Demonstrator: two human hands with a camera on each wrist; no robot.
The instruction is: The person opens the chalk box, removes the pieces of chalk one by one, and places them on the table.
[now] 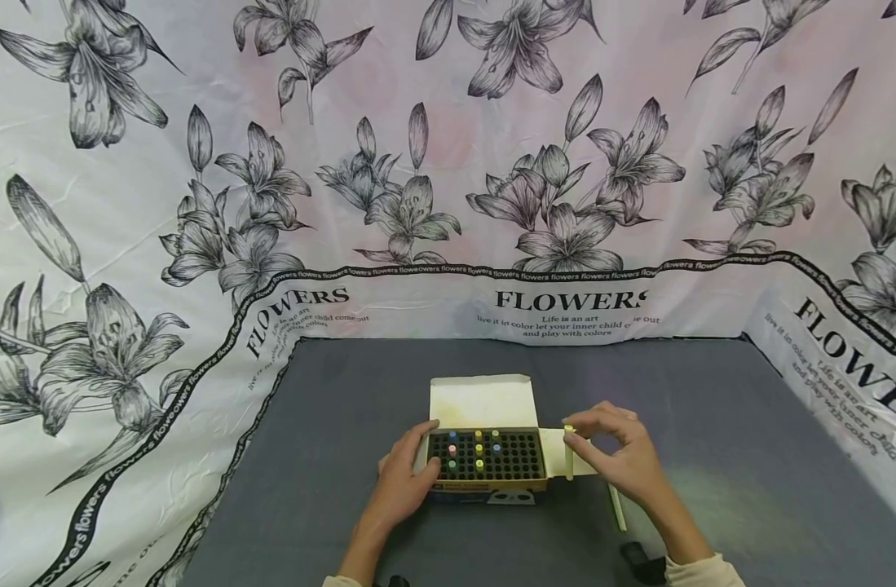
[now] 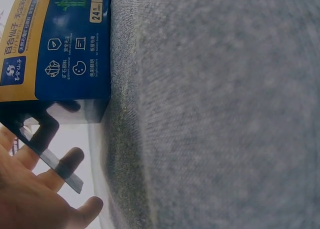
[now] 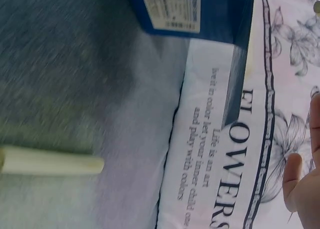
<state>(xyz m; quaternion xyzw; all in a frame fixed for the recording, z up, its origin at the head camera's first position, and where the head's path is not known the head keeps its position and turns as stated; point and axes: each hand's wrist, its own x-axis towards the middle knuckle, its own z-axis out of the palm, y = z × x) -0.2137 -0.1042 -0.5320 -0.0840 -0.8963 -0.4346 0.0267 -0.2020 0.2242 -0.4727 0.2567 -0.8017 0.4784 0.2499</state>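
Note:
A chalk box [image 1: 487,484] with its lid raised lies on the grey cloth. Its black holed tray [image 1: 521,456] holds several coloured chalk sticks, mostly toward the left. My left hand [image 1: 406,477] holds the box's left end, thumb at the front corner and index finger at the back; in the left wrist view other fingers [image 2: 72,161] spread beside that end. Just right of the box, my right hand [image 1: 620,452] pinches a pale yellow chalk stick [image 1: 569,456] upright between thumb and index finger, in front of the open side flap. The right hand is partly visible in the right wrist view.
Another pale chalk stick [image 1: 616,507] lies on the cloth [image 1: 330,424] below my right hand; it also shows in the right wrist view. A black object [image 1: 642,562] is by the right wrist. Flower-printed white curtain [image 1: 403,302] borders the surface at the back and sides.

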